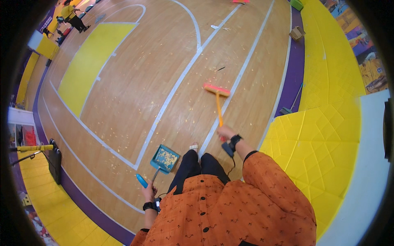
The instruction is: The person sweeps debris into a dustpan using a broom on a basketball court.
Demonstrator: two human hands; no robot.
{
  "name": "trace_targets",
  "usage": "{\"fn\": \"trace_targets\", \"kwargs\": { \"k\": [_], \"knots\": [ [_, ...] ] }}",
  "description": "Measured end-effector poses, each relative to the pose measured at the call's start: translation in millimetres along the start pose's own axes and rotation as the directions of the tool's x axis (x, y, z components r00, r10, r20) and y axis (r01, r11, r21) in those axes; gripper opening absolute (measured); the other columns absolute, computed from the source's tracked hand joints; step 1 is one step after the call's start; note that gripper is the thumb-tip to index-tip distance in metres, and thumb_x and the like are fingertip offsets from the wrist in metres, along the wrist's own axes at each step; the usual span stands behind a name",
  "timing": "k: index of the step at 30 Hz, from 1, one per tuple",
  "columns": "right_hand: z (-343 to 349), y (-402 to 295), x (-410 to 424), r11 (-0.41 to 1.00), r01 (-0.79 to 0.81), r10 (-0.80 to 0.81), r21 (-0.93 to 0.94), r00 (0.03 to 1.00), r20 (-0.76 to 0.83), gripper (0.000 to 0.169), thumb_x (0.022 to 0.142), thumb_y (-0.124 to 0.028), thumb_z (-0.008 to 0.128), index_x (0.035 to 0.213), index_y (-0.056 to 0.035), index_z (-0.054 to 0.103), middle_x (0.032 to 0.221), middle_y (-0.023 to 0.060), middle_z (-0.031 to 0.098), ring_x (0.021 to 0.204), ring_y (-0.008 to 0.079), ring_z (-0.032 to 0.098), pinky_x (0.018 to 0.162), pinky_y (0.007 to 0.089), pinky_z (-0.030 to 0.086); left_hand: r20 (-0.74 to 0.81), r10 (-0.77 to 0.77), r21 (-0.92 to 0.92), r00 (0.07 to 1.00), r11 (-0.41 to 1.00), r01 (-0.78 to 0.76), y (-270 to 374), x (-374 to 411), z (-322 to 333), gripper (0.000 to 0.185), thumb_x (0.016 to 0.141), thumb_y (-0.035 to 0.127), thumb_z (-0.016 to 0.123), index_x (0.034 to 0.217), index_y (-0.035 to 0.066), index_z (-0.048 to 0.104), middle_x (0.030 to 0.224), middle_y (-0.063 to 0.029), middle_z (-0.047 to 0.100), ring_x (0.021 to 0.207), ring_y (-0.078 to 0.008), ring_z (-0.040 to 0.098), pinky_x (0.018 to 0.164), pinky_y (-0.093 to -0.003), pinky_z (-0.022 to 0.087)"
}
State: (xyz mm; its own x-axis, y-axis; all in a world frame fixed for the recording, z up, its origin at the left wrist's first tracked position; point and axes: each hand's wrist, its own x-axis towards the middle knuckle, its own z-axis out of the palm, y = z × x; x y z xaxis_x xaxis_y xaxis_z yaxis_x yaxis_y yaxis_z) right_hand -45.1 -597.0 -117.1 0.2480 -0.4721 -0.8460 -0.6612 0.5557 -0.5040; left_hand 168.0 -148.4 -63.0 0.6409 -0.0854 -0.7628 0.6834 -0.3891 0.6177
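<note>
My right hand [227, 132] grips the orange handle of a broom [219, 107] held out in front of me. The broom's head, with pink bristles, points away from me beside a white court line. Low on my left, my left hand [149, 191] is closed around the handle of a teal dustpan [153, 162]. A blue end piece of that handle [141, 180] sticks out above my fingers. Pale yellow flakes [167, 158] lie in the dustpan, which faces up near my feet. More small flakes [115, 133] are scattered over the wooden court floor [135, 83].
A cardboard box [296, 33] and a second broom [287, 110] are at the right edge by yellow padding [323, 135]. A dark strip [221, 68] and white scraps [214, 27] lie ahead. A padded hoop stand [55, 161] is left. Another person [72, 15] stands far left.
</note>
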Motion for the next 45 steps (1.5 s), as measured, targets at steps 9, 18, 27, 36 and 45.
{"fn": "trace_targets", "kwargs": {
  "k": [9, 18, 27, 36, 45],
  "knots": [
    [-16.3, -0.2, -106.9, 0.908, -0.327, 0.145, 0.263, 0.833, 0.533, 0.013, 0.083, -0.010, 0.053, 0.073, -0.0021, 0.051, 0.059, -0.0019, 0.046, 0.042, 0.0046, 0.040, 0.036, 0.0159, 0.031, -0.030, -0.090, -0.078, 0.996, 0.993, 0.087, -11.1, 60.1, 11.8, 0.023, 0.080, 0.019, 0.061, 0.072, 0.007, 0.043, 0.052, -0.0027, 0.046, 0.040, -0.0131, 0.047, 0.035, -0.0240, 0.039],
    [-79.0, -20.0, -123.7, 0.923, -0.098, 0.022, 0.373, 0.979, 0.203, 0.014, 0.082, -0.012, 0.053, 0.072, -0.0102, 0.043, 0.056, -0.0070, 0.037, 0.043, 0.0020, 0.034, 0.036, 0.0158, 0.027, 0.044, -0.037, -0.001, 0.998, 0.999, 0.037, 29.7, 73.6, 45.7, 0.023, 0.081, 0.019, 0.061, 0.072, 0.006, 0.045, 0.052, -0.0036, 0.047, 0.040, -0.0140, 0.048, 0.036, -0.0254, 0.042],
    [-102.1, 29.3, 1.0, 0.996, 0.075, -0.068, 0.052, 0.990, -0.122, 0.009, 0.073, -0.005, 0.049, 0.065, -0.0041, 0.050, 0.050, 0.0055, 0.048, 0.038, 0.0155, 0.044, 0.033, 0.0294, 0.033, -0.012, 0.051, 0.092, 0.999, 0.995, -0.050, 29.8, 46.0, 50.0, 0.029, 0.081, 0.024, 0.058, 0.065, 0.005, 0.043, 0.053, -0.0039, 0.044, 0.039, -0.0149, 0.044, 0.035, -0.0261, 0.036],
    [-101.9, 55.3, -115.9, 0.712, -0.329, -0.120, 0.620, 0.813, 0.570, 0.007, 0.084, -0.007, 0.050, 0.082, -0.0003, 0.051, 0.064, 0.0000, 0.046, 0.048, 0.0058, 0.043, 0.039, 0.0171, 0.034, -0.141, 0.065, -0.104, 0.988, 0.991, -0.080, 56.9, -1.1, 43.4, 0.025, 0.079, 0.017, 0.062, 0.070, 0.006, 0.042, 0.050, -0.0035, 0.044, 0.037, -0.0145, 0.045, 0.033, -0.0264, 0.038],
    [-122.0, -53.4, -69.4, 0.978, 0.077, -0.116, 0.195, 0.973, 0.199, 0.013, 0.078, -0.012, 0.055, 0.069, -0.0058, 0.047, 0.051, -0.0006, 0.045, 0.036, 0.0085, 0.040, 0.033, 0.0219, 0.031, -0.030, 0.088, -0.072, 0.996, 0.993, -0.090, 68.8, 10.1, 49.6, 0.023, 0.081, 0.019, 0.060, 0.070, 0.007, 0.043, 0.051, -0.0023, 0.045, 0.039, -0.0120, 0.045, 0.035, -0.0236, 0.038]
  ]
}}
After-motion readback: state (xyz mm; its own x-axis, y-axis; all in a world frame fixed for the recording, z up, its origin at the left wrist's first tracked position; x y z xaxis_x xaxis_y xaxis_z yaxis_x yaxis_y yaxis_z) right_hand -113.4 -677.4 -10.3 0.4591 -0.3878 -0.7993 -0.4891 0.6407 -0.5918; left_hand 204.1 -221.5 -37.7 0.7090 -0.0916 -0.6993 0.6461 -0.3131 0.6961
